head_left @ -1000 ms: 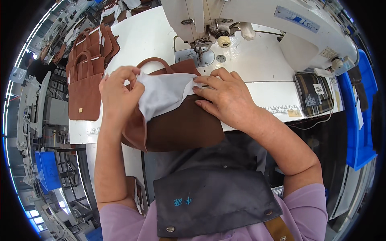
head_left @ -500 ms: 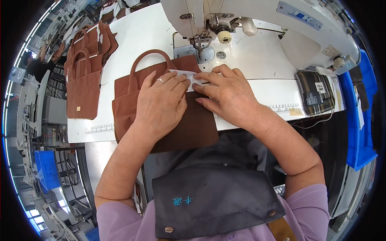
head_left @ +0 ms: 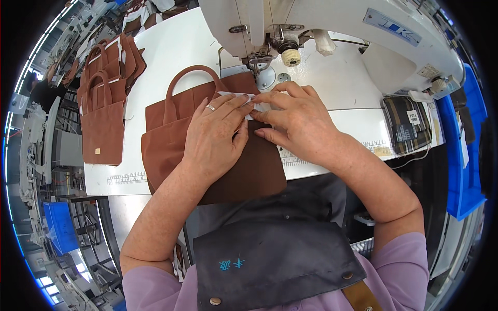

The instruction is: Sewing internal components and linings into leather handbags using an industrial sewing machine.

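Note:
A brown handbag panel with a looped handle [head_left: 194, 70] lies on the white sewing table, its lower part a darker brown piece [head_left: 249, 171] reaching over the table's front edge. Across its upper right lies a small white piece of fabric [head_left: 226, 94], mostly hidden under my fingers. My left hand [head_left: 220, 132], with a ring on one finger, rests with its fingers stretched flat over the white piece and the bag. My right hand [head_left: 298, 122] has its bent fingertips closed at the right edge of that white piece. The two hands' fingertips nearly meet.
A sewing machine [head_left: 291, 54] stands just beyond the bag, its needle area close to the bag's top edge. Several similar brown bag pieces [head_left: 104, 129] are stacked at the left. On the right are a plaid pouch [head_left: 407, 124] and a blue bin [head_left: 456, 181].
My left fingers have slid slightly right over the white fabric, covering more of it. My right fingertips have drawn in closer at its edge. The whole view has shifted a little.

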Demonstrator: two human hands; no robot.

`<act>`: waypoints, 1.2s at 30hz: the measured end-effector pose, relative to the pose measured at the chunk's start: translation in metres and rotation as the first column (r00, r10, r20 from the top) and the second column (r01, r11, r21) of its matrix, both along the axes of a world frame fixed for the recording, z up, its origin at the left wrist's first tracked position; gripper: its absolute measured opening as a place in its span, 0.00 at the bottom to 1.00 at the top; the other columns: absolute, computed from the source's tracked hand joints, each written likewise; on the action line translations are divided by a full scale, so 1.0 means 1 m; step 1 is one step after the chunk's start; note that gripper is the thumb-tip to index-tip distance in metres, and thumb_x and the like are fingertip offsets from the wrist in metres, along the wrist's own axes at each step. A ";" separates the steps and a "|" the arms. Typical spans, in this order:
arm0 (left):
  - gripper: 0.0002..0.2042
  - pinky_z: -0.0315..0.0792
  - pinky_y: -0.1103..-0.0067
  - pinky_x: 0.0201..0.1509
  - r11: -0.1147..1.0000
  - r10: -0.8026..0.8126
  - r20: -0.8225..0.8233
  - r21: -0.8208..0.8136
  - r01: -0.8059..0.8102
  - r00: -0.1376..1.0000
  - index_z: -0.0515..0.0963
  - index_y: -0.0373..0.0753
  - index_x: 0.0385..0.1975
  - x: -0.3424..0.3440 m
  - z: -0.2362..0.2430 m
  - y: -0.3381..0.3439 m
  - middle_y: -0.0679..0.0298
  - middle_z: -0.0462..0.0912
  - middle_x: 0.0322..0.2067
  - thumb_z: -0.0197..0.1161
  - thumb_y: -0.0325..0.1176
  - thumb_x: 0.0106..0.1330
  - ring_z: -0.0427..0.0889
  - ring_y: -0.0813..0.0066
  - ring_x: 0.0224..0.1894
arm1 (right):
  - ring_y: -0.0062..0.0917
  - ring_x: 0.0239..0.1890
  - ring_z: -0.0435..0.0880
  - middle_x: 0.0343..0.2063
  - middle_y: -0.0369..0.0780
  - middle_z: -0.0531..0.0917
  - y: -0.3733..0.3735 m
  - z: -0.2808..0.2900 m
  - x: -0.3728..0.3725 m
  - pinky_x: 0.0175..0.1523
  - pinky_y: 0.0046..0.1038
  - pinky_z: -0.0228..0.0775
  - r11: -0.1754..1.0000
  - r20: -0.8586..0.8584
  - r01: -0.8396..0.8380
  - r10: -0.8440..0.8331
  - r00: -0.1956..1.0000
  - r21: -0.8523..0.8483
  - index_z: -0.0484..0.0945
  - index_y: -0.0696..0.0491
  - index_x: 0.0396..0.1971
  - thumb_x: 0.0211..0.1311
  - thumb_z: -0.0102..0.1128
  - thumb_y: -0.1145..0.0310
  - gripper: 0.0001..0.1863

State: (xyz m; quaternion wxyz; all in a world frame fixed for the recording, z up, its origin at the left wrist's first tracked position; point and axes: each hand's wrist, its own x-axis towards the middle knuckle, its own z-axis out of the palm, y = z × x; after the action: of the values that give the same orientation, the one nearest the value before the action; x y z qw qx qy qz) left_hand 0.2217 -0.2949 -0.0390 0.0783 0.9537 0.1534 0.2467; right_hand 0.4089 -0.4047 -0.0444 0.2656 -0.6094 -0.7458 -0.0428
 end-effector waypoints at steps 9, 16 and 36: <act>0.15 0.73 0.66 0.65 0.999 0.025 0.026 -0.047 -0.024 0.999 0.83 0.37 0.50 0.030 -0.005 0.033 0.58 0.83 0.54 0.62 0.25 0.63 0.79 0.57 0.60 | 0.28 0.57 0.75 0.52 0.30 0.83 0.028 -0.002 0.027 0.59 0.34 0.64 0.996 -0.015 0.049 -0.051 0.999 -0.071 0.90 0.42 0.45 0.60 0.69 0.56 0.15; 0.15 0.74 0.67 0.65 0.994 -0.017 0.071 -0.105 0.024 0.997 0.84 0.36 0.48 0.034 -0.004 0.048 0.58 0.84 0.52 0.63 0.24 0.60 0.80 0.58 0.58 | 0.30 0.54 0.75 0.47 0.33 0.84 0.033 -0.006 0.025 0.57 0.34 0.64 0.993 -0.020 0.110 -0.111 0.994 -0.044 0.90 0.42 0.45 0.60 0.70 0.54 0.16; 0.14 0.77 0.68 0.61 0.998 -0.035 0.105 -0.041 0.040 0.994 0.86 0.37 0.45 0.041 -0.011 0.062 0.58 0.86 0.50 0.63 0.25 0.60 0.81 0.60 0.58 | 0.29 0.54 0.76 0.46 0.33 0.84 0.037 -0.013 0.026 0.57 0.34 0.65 0.986 0.032 0.162 -0.163 0.986 0.034 0.89 0.43 0.46 0.60 0.69 0.53 0.17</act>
State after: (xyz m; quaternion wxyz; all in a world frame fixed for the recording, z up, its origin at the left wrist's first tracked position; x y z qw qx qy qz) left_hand 0.2624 -0.2327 -0.0505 0.1115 0.9403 0.1364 0.2913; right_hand 0.4353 -0.3680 -0.0569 0.2577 -0.6631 -0.6974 -0.0866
